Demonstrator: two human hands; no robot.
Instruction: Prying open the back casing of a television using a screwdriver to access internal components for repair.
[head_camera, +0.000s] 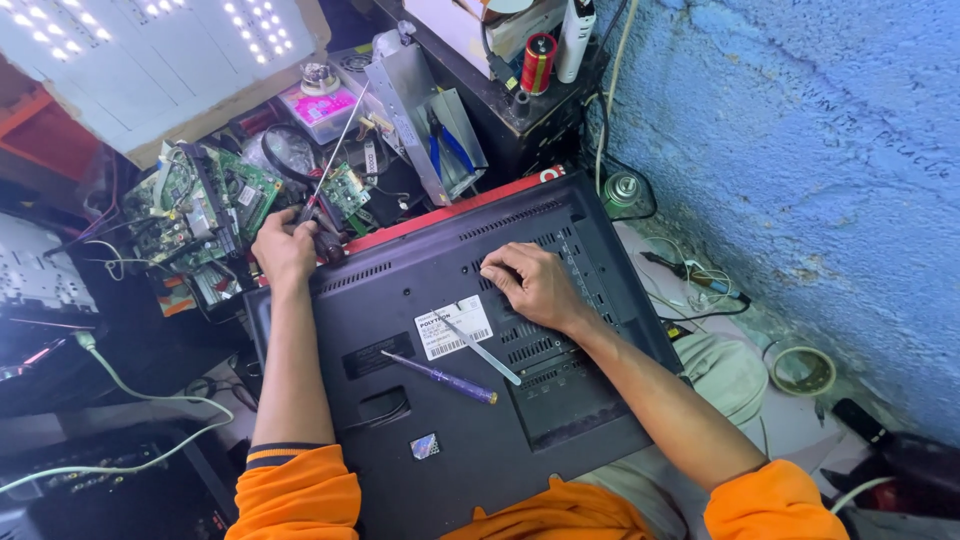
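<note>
1. The left hand (283, 248) is clenched around the dark handle of a long screwdriver (335, 165), at the far left corner of the black back cover (420, 420)
2. Its thin shaft runs from those fingers up and away to the right, over the green circuit boards (200, 205)
3. The right hand (535, 285) rests on the cover's vent slots, fingers curled; whether it pinches anything I cannot tell
4. A purple-handled screwdriver (440, 378) and a flat metal strip (480, 350) lie loose on the cover, slanted, just below-left of the right fingers, nearer that hand
</note>
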